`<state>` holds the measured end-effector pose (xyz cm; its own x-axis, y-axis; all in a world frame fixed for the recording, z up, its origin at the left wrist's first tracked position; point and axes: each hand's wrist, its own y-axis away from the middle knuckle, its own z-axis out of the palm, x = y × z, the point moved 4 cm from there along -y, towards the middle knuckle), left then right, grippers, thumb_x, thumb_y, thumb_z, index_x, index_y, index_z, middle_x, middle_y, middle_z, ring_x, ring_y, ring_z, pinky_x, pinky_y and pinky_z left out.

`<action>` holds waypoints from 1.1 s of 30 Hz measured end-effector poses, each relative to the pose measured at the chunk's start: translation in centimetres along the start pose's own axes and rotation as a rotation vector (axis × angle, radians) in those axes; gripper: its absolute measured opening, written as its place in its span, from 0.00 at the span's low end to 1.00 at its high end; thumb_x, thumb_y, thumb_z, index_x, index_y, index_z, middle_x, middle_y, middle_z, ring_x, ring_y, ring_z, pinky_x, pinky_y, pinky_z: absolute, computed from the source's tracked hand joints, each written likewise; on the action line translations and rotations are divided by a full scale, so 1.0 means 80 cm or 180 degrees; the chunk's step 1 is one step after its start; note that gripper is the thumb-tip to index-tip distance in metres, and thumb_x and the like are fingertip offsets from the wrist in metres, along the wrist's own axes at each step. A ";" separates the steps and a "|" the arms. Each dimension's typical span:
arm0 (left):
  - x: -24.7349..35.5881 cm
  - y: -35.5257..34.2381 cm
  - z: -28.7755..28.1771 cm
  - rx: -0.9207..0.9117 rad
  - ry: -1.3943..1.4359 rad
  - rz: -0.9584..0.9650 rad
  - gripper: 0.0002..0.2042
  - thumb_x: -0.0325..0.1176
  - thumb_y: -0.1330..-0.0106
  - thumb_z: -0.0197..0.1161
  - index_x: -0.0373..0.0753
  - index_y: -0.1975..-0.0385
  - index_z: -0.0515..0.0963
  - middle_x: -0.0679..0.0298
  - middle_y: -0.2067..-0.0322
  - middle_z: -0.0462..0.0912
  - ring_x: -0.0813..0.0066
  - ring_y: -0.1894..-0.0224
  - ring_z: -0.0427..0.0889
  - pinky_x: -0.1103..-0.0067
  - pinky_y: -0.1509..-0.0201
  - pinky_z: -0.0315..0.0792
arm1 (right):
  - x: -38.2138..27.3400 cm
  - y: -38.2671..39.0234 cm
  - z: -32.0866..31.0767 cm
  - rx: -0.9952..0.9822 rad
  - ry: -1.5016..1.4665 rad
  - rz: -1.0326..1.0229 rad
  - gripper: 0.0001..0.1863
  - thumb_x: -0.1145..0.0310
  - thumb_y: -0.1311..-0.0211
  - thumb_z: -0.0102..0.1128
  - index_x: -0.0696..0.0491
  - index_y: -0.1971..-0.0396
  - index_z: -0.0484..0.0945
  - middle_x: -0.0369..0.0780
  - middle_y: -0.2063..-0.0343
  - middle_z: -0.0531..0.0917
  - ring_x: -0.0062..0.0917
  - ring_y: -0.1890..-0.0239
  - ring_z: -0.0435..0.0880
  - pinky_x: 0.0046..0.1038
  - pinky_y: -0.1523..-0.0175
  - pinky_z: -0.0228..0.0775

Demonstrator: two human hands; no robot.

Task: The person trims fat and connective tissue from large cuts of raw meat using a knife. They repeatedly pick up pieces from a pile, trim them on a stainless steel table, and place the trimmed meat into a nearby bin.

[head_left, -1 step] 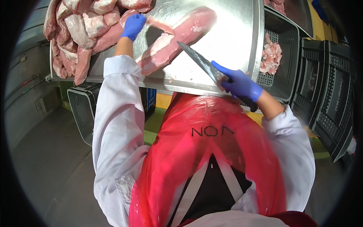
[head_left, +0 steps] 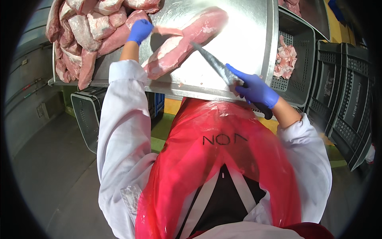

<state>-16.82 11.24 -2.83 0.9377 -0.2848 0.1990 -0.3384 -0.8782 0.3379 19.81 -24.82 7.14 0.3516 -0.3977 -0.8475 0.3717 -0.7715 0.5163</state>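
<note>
A long pink piece of boneless loin meat (head_left: 203,28) lies slantwise on the metal table (head_left: 246,51). From its upper left side a thin strip of meat (head_left: 169,30) stretches to my left hand (head_left: 140,32), blue-gloved and closed on the strip's end. My right hand (head_left: 256,91), also gloved in blue, grips the black handle of a long knife (head_left: 213,61). The blade points up and left, its tip beside the loin's right edge; whether it touches cannot be made out. Some pale residue clings to the blade near the handle.
Many loins form a pile (head_left: 83,32) at the table's left. Right of the table stands a dark perforated crate (head_left: 298,83) holding pale trimmings (head_left: 285,59). Several more crates (head_left: 342,91) stand farther right, and a grey crate (head_left: 85,119) sits below the table's left edge.
My right hand and the knife have shifted slightly to the right. My left hand has moved a little left and down, keeping hold of the strip.
</note>
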 end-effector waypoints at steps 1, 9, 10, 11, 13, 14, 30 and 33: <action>0.031 0.018 -0.001 0.0038 0.0146 0.0086 0.26 0.45 0.44 0.70 0.34 0.50 0.79 0.50 0.52 0.84 0.52 0.51 0.83 0.66 0.47 0.77 | 0.007 -0.008 -0.012 0.0320 0.0080 0.0004 0.39 0.70 0.34 0.53 0.36 0.23 0.54 0.37 0.79 0.79 0.18 0.82 0.76 0.26 0.72 0.76; 0.200 0.096 -0.018 0.0342 -0.0898 0.1504 0.22 0.43 0.37 0.64 0.36 0.50 0.68 0.52 0.68 0.86 0.48 0.61 0.85 0.54 0.45 0.68 | -0.033 -0.233 -0.008 0.0867 -0.1119 -0.0357 0.39 0.67 0.33 0.55 0.41 0.23 0.54 0.45 0.66 0.83 0.23 0.76 0.81 0.27 0.71 0.79; 0.199 0.093 -0.016 0.0377 -0.1002 0.1564 0.21 0.42 0.36 0.63 0.36 0.51 0.68 0.52 0.68 0.86 0.48 0.61 0.85 0.54 0.46 0.68 | -0.038 -0.235 0.001 0.0846 -0.0819 -0.0282 0.38 0.67 0.32 0.54 0.40 0.23 0.53 0.45 0.66 0.83 0.23 0.75 0.81 0.28 0.71 0.79; 0.197 0.083 -0.013 0.0416 -0.1098 0.1622 0.19 0.41 0.36 0.62 0.37 0.52 0.68 0.52 0.69 0.86 0.48 0.62 0.85 0.54 0.46 0.68 | -0.045 -0.232 0.009 0.0821 -0.0510 -0.0205 0.38 0.67 0.32 0.54 0.40 0.23 0.52 0.45 0.66 0.83 0.24 0.75 0.81 0.28 0.71 0.79; 0.199 0.090 -0.026 0.0457 -0.1100 0.1678 0.16 0.36 0.36 0.60 0.39 0.51 0.68 0.52 0.70 0.86 0.49 0.63 0.85 0.54 0.49 0.68 | -0.062 -0.192 0.022 0.0570 -0.0022 -0.0129 0.37 0.65 0.30 0.50 0.37 0.22 0.50 0.45 0.69 0.82 0.25 0.76 0.81 0.30 0.71 0.78; 0.196 0.091 -0.028 0.0390 -0.1079 0.1701 0.16 0.36 0.36 0.59 0.39 0.51 0.68 0.52 0.71 0.86 0.49 0.63 0.85 0.54 0.49 0.68 | -0.058 -0.166 0.028 0.0401 0.0025 -0.0096 0.37 0.64 0.30 0.50 0.37 0.22 0.51 0.45 0.70 0.82 0.26 0.77 0.81 0.31 0.71 0.78; 0.205 0.079 -0.083 0.0466 -0.0819 0.2062 0.11 0.27 0.39 0.54 0.34 0.58 0.71 0.46 0.73 0.83 0.45 0.69 0.85 0.54 0.64 0.76 | -0.059 -0.233 0.060 0.0686 0.0347 -0.0229 0.36 0.64 0.29 0.46 0.37 0.23 0.52 0.42 0.77 0.82 0.28 0.78 0.82 0.32 0.69 0.80; 0.194 0.087 -0.106 0.0374 -0.0775 0.1927 0.09 0.27 0.40 0.55 0.35 0.60 0.70 0.45 0.73 0.83 0.43 0.68 0.84 0.53 0.64 0.75 | -0.070 -0.190 0.086 0.0383 0.0543 -0.0018 0.37 0.65 0.31 0.47 0.39 0.22 0.51 0.43 0.71 0.85 0.27 0.78 0.83 0.35 0.65 0.80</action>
<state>-5.31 3.95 10.41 0.5803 -0.8078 0.1040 -0.8133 -0.5680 0.1264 6.31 -14.28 3.22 0.4942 -0.3112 -0.8117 0.2723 -0.8313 0.4845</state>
